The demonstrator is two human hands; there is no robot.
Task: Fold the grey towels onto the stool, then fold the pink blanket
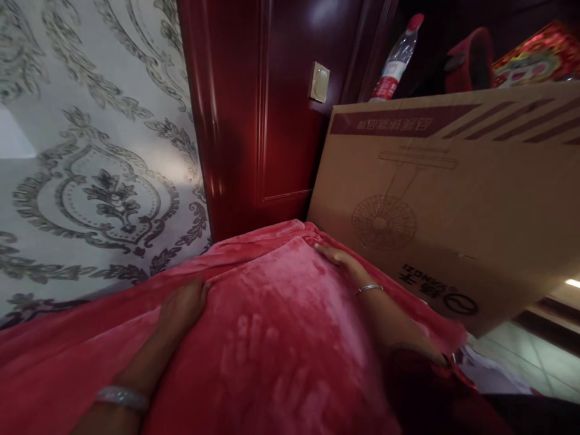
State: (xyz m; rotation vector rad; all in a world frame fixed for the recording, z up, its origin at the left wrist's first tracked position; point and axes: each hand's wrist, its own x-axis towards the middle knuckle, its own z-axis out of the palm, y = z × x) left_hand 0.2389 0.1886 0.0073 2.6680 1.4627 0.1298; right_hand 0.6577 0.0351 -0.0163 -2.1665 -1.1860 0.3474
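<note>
Red plush blanket (272, 338) bulges between both flat, unclenched palms, left hand (181, 308) on its near-left slope, right hand (338, 260) nearer the cardboard box (453, 205).

2 bare forearms are seen, no sleeves reaching the wrists. On the left wrist a wide, pale, sparkly band (121, 397) is worn. On the right wrist a thin silver bangle (369, 289) is worn. Left hand (181, 308) and right hand (338, 258) are ungloved; no rings can be made out.

Box (453, 199) right of blanket (272, 338), bottle (396, 57) behind.
</note>
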